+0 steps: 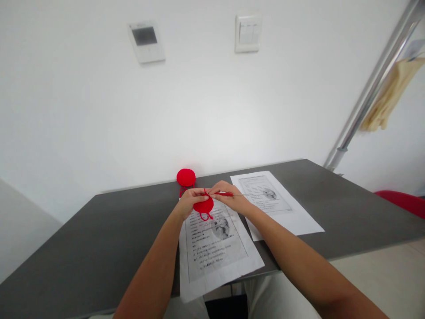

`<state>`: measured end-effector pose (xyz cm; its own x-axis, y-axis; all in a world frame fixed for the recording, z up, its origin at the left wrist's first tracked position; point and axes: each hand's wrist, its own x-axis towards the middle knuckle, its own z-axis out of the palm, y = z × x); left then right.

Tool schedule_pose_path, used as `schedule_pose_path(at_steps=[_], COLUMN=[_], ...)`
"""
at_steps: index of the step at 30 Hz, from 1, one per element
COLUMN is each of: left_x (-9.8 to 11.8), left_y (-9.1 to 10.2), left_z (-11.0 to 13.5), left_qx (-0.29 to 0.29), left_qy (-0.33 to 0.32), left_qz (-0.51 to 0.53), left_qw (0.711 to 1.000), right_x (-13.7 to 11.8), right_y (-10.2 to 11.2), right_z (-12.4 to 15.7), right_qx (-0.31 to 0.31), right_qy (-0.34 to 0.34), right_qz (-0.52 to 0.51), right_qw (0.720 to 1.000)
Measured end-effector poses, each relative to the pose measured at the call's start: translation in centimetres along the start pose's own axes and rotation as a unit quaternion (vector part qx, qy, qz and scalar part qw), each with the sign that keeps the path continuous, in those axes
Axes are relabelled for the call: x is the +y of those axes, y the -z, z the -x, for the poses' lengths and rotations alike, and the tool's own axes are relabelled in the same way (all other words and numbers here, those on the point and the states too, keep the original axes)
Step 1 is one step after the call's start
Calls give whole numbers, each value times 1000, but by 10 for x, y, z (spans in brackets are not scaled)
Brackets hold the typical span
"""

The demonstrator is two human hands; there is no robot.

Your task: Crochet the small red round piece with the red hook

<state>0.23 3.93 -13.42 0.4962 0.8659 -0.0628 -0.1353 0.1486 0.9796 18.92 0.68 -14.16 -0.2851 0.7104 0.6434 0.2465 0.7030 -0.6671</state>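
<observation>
A small round piece of red crochet [203, 206] hangs from my left hand [189, 201], whose fingers pinch its upper edge. From its lower side dangles a short loop of yarn. My right hand [229, 195] is closed round a red-handled crochet hook [224, 193], its thin metal shaft sticking out to the right. The hook's other end meets the top of the crochet, where both hands' fingertips come together and cover the stitches. Behind my left hand sits a red ball of yarn [186, 177], with loose strands running down toward the fingers.
Under my hands a printed sheet [222, 257] lies on the dark table [139, 239] and overhangs its front edge. A second printed sheet [279, 206] is to the right. Behind stands a white wall; a red chair [403, 203] shows at far right.
</observation>
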Motion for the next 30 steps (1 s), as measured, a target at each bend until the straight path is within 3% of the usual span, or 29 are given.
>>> schedule_pose_path(at_steps=[6,12,18,25,30], left_x=[7,10,6,2,-2], left_y=[11,23,34,39,44], left_z=[3,7,6,5,4], left_qx=[-7,-59,-107,-124,-129], left_qy=[22,59,80,89,94], left_qz=[-12,-20,-17,-14,-2], left_qw=[1000,996,991,988,987], right_x=[-5,-3,-3,-8,-8], right_y=[2,-1,2,-3,1], right_z=[0,0,2,3,1], right_qx=[6,7,-65,-51,-85], right_qy=[-72,-126,-74,6,44], right_qz=[-67,-131,-149,-104,-69], right_qw=[995,983,984,993,993])
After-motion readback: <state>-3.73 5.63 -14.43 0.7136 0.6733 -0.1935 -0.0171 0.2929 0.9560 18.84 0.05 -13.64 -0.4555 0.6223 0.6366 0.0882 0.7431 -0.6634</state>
